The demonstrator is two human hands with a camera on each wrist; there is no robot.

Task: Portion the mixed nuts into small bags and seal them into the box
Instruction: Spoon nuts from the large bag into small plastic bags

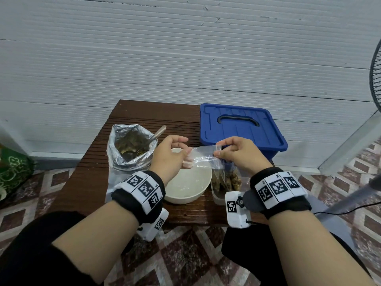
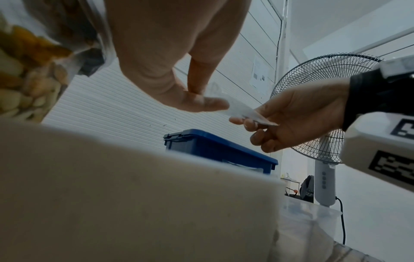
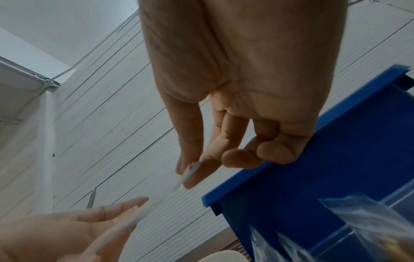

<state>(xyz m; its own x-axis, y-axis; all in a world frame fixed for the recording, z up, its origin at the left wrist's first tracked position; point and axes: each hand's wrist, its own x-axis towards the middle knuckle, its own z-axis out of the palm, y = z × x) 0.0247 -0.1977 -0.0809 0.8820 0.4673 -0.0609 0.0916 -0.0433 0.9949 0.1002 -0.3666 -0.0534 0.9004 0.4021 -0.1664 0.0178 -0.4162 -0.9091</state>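
A small clear plastic bag (image 1: 203, 156) is stretched between both hands above the white bowl (image 1: 192, 188). My left hand (image 1: 175, 155) pinches its left end between thumb and fingers. My right hand (image 1: 233, 151) pinches its right end (image 2: 253, 115) between thumb and forefinger (image 3: 195, 170). The foil bag of mixed nuts (image 1: 132, 147) stands open at the left of the table with a spoon (image 1: 158, 133) in it. The blue box (image 1: 241, 129) sits at the back right with its lid on. Filled small bags (image 1: 228, 178) stand under my right hand.
The brown slatted table (image 1: 144, 116) stands against a white panelled wall. A clear tub (image 1: 218, 195) holds the filled bags at the front right. A standing fan (image 2: 322, 113) is off to the right. A green cloth (image 1: 12, 172) lies on the tiled floor at left.
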